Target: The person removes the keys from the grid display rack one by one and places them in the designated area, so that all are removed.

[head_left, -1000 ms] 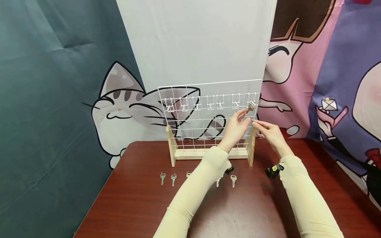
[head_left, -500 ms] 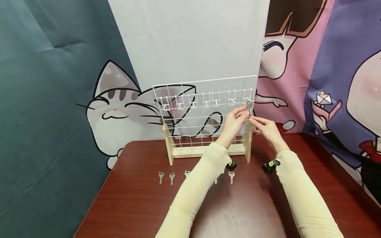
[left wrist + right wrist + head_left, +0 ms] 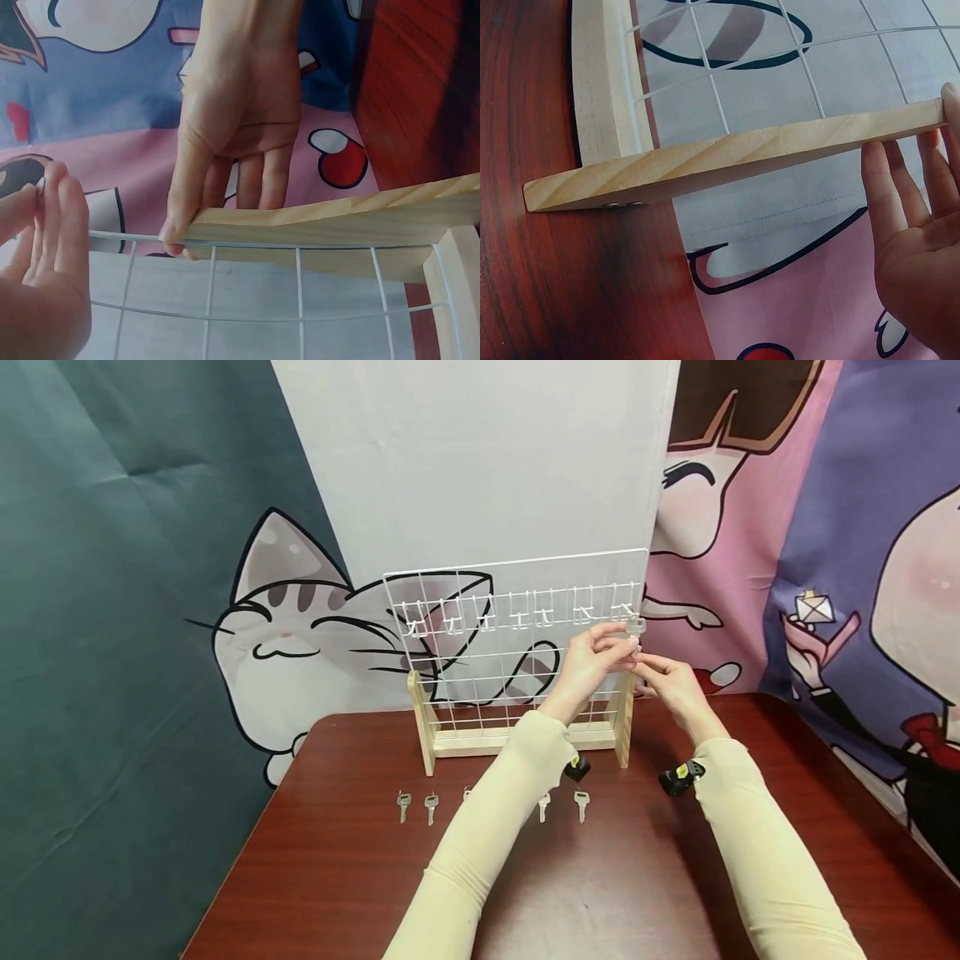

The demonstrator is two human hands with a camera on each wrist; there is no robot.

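Note:
My left hand (image 3: 583, 667) pinches a silver key (image 3: 635, 626) in front of the rightmost white hook (image 3: 622, 609). Only a sliver of the key (image 3: 40, 186) shows between thumb and fingers in the left wrist view. My right hand (image 3: 677, 691) grips the right edge of the white wire grid rack (image 3: 516, 562) at the top of its wooden side post (image 3: 735, 154). In the left wrist view the right thumb and a fingertip lie at the wire and wood. From the right wrist, fingers (image 3: 885, 191) show against the post's outer face.
Several keys, such as this key (image 3: 582, 805) and this key (image 3: 403, 806), lie in a row on the red-brown table (image 3: 330, 877); my left sleeve hides part of the row. More white hooks (image 3: 453, 625) line the grid. A printed cloth (image 3: 495, 460) hangs behind.
The key in my left hand has swung to stand bow-up and shifted slightly right, closer to the right hand. The right hand stays at the rack's edge. The view has shifted a little.

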